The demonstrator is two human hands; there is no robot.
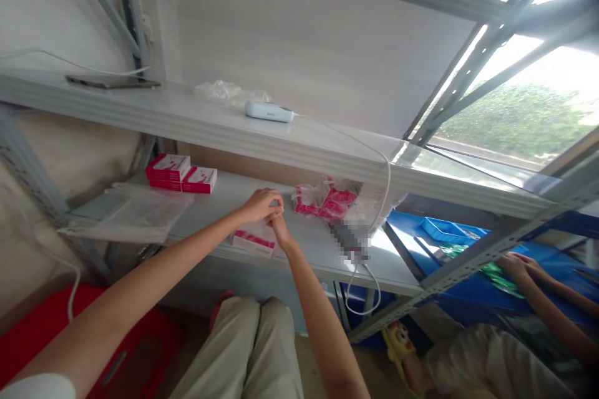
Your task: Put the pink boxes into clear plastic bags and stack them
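Pink-edged box (pixel 254 244) is risking a wrist-knocked fall: beside it, I'm observing left hand (pixel 259 204) meeting right hand (pixel 278 224), grips indeterminable.

A pale wall (pixel 299 31) fills twelve o'clock, with grey metal shelving (pixel 299 153) crossing from nine to three. Daylight pours through a window (pixel 552 78) at two o'clock (green foliage (pixel 505 121) shows beyond). A blue table (pixel 550 259) sits at four o'clock; dull tan floor (pixel 309 358) appears near six.
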